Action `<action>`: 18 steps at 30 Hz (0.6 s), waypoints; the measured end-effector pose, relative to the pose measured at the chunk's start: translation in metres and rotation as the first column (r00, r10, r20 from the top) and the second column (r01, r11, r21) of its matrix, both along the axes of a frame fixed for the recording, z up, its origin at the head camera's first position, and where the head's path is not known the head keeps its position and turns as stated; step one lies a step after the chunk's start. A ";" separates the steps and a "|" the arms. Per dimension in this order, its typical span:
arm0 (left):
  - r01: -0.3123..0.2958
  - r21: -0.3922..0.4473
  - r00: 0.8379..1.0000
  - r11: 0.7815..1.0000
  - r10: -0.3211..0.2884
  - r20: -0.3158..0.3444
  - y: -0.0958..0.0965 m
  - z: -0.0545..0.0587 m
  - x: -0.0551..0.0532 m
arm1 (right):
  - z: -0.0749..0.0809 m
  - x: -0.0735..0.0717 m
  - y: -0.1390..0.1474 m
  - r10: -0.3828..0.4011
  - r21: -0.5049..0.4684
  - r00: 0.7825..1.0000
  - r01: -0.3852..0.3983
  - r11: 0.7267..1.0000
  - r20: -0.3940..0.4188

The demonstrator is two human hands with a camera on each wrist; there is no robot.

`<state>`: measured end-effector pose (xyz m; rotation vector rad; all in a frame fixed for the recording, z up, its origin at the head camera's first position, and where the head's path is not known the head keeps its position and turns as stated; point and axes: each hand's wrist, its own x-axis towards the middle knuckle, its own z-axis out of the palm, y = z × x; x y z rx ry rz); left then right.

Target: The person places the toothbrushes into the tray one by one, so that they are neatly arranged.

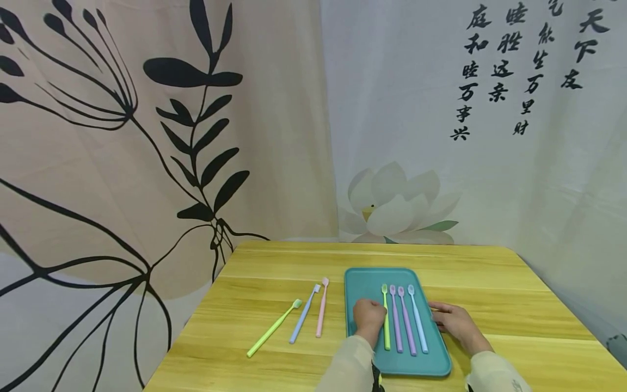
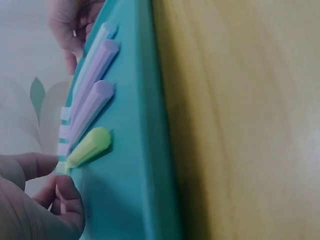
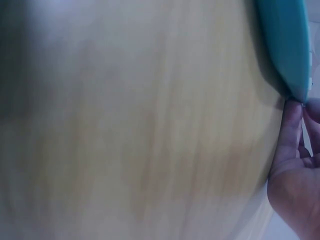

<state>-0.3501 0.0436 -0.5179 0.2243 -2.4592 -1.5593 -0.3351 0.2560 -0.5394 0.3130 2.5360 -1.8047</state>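
Observation:
A teal tray (image 1: 362,277) on the wooden table holds a row of toothbrushes: a green toothbrush (image 1: 386,326), two purple toothbrushes (image 1: 397,321) and a light blue toothbrush (image 1: 418,321). My left hand (image 1: 369,317) is over the tray's left half, thumb and forefinger pinching the green toothbrush, which lies leftmost in the row. In the left wrist view, those fingertips (image 2: 65,185) meet at its narrow neck. At the tray's right edge, my right hand (image 1: 458,324) grips the rim; the right wrist view shows its fingers (image 3: 292,117) right at the edge.
Left of the tray, another green toothbrush (image 1: 274,329), a blue toothbrush (image 1: 305,314) and a pink toothbrush (image 1: 322,307) lie apart on the table (image 1: 294,261). Behind the table hangs a printed curtain (image 1: 284,136) with plants and writing.

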 end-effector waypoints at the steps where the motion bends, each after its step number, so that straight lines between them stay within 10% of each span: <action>1: 0.007 0.008 1.000 1.000 -0.007 0.005 -0.001 0.001 -0.001 | -0.001 0.000 0.000 -0.001 -0.001 1.000 0.001 1.000 0.000; 18: 0.166 0.043 0.986 0.985 -0.165 -0.018 -0.030 0.027 -0.030 | -0.001 0.000 0.001 -0.008 -0.011 1.000 0.008 1.000 -0.004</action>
